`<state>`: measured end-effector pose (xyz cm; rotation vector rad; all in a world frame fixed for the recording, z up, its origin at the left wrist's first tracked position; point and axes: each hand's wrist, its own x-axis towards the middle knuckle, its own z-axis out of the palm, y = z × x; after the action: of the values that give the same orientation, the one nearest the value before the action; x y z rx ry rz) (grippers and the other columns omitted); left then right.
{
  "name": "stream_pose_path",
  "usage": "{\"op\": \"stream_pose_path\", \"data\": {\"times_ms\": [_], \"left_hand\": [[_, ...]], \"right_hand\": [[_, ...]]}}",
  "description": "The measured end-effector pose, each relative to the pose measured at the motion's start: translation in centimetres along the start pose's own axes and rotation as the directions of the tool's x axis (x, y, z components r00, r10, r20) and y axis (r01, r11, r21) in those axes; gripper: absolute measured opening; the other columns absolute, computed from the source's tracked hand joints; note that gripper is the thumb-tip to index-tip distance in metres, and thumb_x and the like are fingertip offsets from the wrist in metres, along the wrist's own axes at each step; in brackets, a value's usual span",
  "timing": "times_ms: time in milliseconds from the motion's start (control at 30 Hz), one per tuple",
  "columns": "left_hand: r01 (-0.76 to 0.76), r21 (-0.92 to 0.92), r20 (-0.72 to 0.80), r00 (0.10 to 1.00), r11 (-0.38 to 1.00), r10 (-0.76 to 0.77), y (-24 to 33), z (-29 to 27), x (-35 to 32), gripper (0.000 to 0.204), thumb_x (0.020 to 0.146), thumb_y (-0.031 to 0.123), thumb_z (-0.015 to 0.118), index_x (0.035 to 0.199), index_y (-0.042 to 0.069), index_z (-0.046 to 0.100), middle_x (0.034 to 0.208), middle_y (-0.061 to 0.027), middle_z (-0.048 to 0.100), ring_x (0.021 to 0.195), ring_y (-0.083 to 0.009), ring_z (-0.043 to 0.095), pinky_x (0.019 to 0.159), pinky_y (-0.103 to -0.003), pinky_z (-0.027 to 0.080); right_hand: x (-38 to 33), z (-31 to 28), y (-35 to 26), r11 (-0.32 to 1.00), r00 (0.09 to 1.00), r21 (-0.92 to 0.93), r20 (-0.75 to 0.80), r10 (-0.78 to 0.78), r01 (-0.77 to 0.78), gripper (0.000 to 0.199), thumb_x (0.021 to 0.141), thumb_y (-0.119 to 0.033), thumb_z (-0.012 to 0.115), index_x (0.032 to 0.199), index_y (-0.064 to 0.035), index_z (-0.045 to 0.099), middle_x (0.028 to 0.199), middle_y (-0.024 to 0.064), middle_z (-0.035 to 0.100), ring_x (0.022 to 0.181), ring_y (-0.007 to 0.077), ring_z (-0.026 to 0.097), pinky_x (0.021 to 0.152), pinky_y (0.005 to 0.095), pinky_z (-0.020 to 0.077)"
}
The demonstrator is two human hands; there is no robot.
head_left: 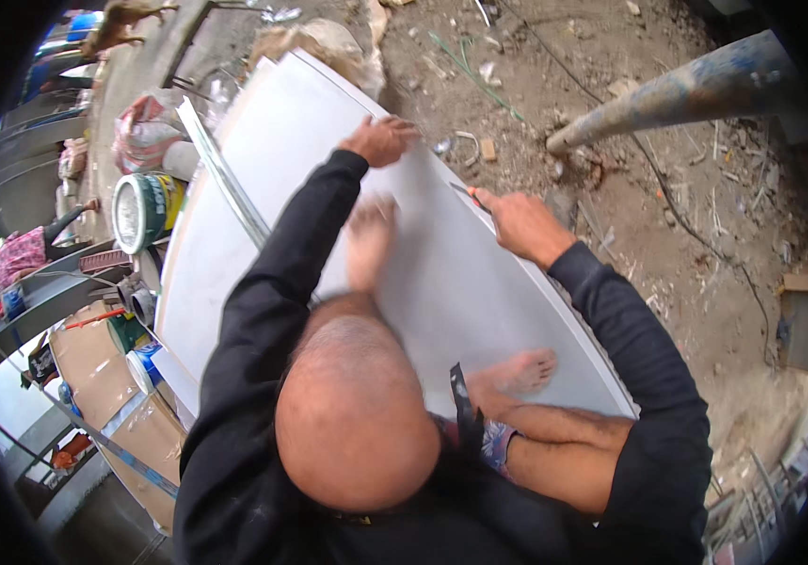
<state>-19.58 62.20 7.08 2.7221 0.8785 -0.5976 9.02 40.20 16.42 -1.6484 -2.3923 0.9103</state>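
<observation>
A large white board (441, 273) lies under me, with another sheet's edge showing beneath it at the far end. My left hand (380, 141) rests at its far right edge, fingers stretched out and holding nothing. Closer to me along that same edge, my right hand (524, 224) is closed around a slim dark-bladed knife (465, 194). The blade points forward and left over the board's edge; the fingers hide most of the handle. My bare left foot (371, 221) is on the board below the left hand, its knee (357, 405) raised. My bare right foot (521, 371) is also on the board.
A shiny metal channel (225, 174) lies across the board's left side. Past it stand a green-and-white bucket (145, 212) and cardboard-covered pieces (107, 367). A thick paint-stained pole (677, 89) rises from the debris-strewn dirt at right, near a dark cable (672, 193). Another person (23, 254) is far left.
</observation>
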Motion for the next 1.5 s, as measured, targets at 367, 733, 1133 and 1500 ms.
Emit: {"op": "stream_pose_path", "data": {"times_ms": [367, 733, 1133, 1500], "left_hand": [[-0.079, -0.222, 0.187, 0.975, 0.972, 0.122, 0.5, -2.8, 6.5, 0.046, 0.098, 0.048, 0.05, 0.091, 0.011, 0.075, 0.085, -0.016, 0.071, 0.091, -0.034, 0.067, 0.09, -0.049, 0.044], [-0.04, -0.322, 0.105, 0.991, 0.946, 0.078, -0.2, -3.9, 5.9, 0.052, 0.091, 0.048, 0.059, 0.068, 0.002, 0.067, 0.063, -0.0208, 0.06, 0.065, -0.041, 0.061, 0.063, -0.048, 0.048], [-0.377, -0.259, -0.251, 0.915, 0.89, 0.315, -2.8, 3.4, 8.4, 0.03, 0.085, 0.035, 0.064, 0.07, 0.011, 0.071, 0.068, -0.0125, 0.066, 0.064, -0.0335, 0.064, 0.062, -0.05, 0.05], [-0.191, -0.286, -0.316, 0.944, 0.939, 0.096, -1.2, 0.2, 6.3, 0.029, 0.074, 0.032, 0.06, 0.061, 0.008, 0.068, 0.063, -0.0151, 0.064, 0.062, -0.0347, 0.064, 0.066, -0.047, 0.051]], "right_hand": [[1.1, -0.5, -1.1, 0.966, 0.962, 0.218, -0.204, 0.183, -0.138, 0.049, 0.09, -0.01, 0.057, 0.138, -0.0147, 0.053, 0.086, 0.0171, 0.064, 0.077, 0.0389, 0.063, 0.068, 0.05, 0.0506], [4.0, -0.8, -3.9, 0.925, 0.943, 0.267, -0.12, 0.31, -0.27, 0.05, 0.09, -0.008, 0.06, 0.139, -0.0162, 0.053, 0.086, 0.015, 0.063, 0.079, 0.0365, 0.063, 0.069, 0.0457, 0.0518], [6.3, -1.4, -3.4, 0.971, 0.971, 0.158, -0.128, 0.201, -0.18, 0.052, 0.088, -0.006, 0.056, 0.138, -0.0169, 0.054, 0.084, 0.0156, 0.06, 0.076, 0.0386, 0.062, 0.066, 0.0488, 0.05], [7.1, -0.8, -3.7, 0.985, 0.982, 0.015, 0.073, 0.172, -0.173, 0.052, 0.082, 0.0, 0.056, 0.134, -0.0079, 0.056, 0.086, 0.0245, 0.063, 0.079, 0.0432, 0.062, 0.071, 0.0527, 0.0482]]}}
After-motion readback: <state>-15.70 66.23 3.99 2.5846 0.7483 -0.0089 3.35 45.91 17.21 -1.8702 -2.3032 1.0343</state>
